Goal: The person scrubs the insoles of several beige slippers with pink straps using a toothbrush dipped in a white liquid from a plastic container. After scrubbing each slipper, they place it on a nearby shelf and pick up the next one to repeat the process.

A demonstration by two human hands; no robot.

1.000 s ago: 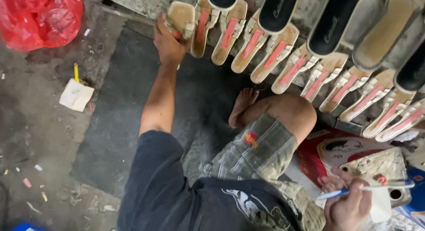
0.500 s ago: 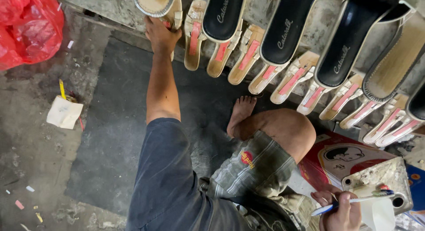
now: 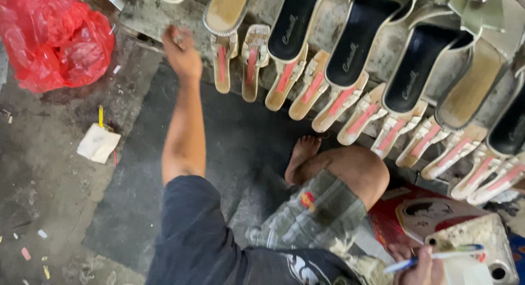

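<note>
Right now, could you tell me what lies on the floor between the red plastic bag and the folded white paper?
In the head view, only bare grey floor lies between the red bag and the white paper, save a yellow stick just above the paper.

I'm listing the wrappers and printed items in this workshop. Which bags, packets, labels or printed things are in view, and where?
Red plastic bag: top left on the floor, crumpled, glossy.
White paper packet: on the floor left of the left arm, small, squarish, creased.
Printed red sheet: bottom right beside the knee, flat, red with a pale oval picture.
Black insoles: along the top row of sandals, each bearing small pale lettering.
</note>
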